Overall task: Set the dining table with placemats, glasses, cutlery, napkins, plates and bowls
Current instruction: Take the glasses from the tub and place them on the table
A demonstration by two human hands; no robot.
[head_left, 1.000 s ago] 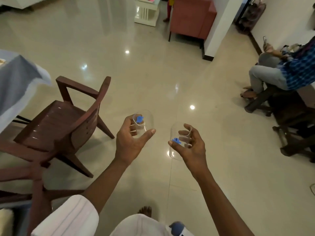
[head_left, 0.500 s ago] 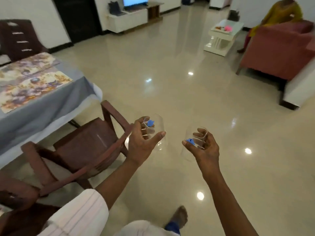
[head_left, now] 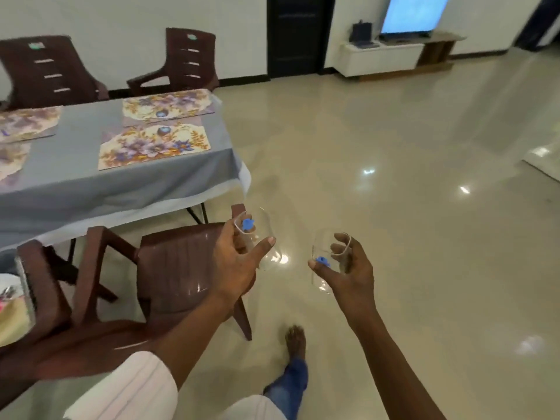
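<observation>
Both hands loaded: left hand [head_left: 236, 262] has its fingers curled round the left glass [head_left: 263, 237], right hand [head_left: 348, 271] is curled round the right glass [head_left: 325, 253], thumb across its side. Both glasses look empty, each with a small blue sticker. They're held tilted rather than upright, exact axis hard to read through clear walls. Table [head_left: 75, 183] lies ahead and to the left, well apart from both hands. Left hand is nearer, with a brown chair [head_left: 181, 268] between it and the table edge. Near placemat [head_left: 154, 145] is bare, far placemat [head_left: 166, 106] just behind it also bare — likely drop spots, glasses need righting first.
</observation>
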